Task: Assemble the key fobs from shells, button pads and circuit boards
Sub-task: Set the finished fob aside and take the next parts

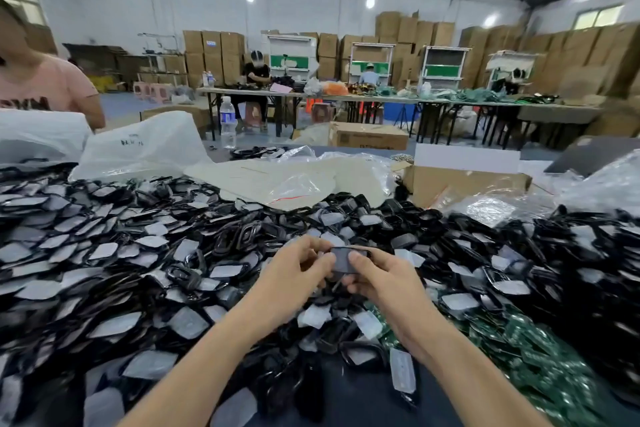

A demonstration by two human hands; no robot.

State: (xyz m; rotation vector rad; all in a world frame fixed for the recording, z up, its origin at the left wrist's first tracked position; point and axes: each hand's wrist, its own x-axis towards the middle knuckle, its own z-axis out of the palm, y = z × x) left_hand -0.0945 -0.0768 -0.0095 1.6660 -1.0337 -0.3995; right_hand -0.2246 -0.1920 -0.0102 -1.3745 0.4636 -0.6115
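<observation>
Both hands meet over the middle of the table around one black key fob shell (343,262) with a grey face. My left hand (298,269) grips its left side with curled fingers. My right hand (377,276) holds its right side, thumb pressed on the grey face. Below them spreads a large heap of black shells and translucent grey button pads (145,253). Green circuit boards (540,357) lie in a pile at the lower right.
White plastic bags (145,146) and clear bags (304,180) lie behind the heap, with an open cardboard box (464,180) at the right. A water bottle (228,121) stands further back. A person in a pink shirt (45,83) sits at far left.
</observation>
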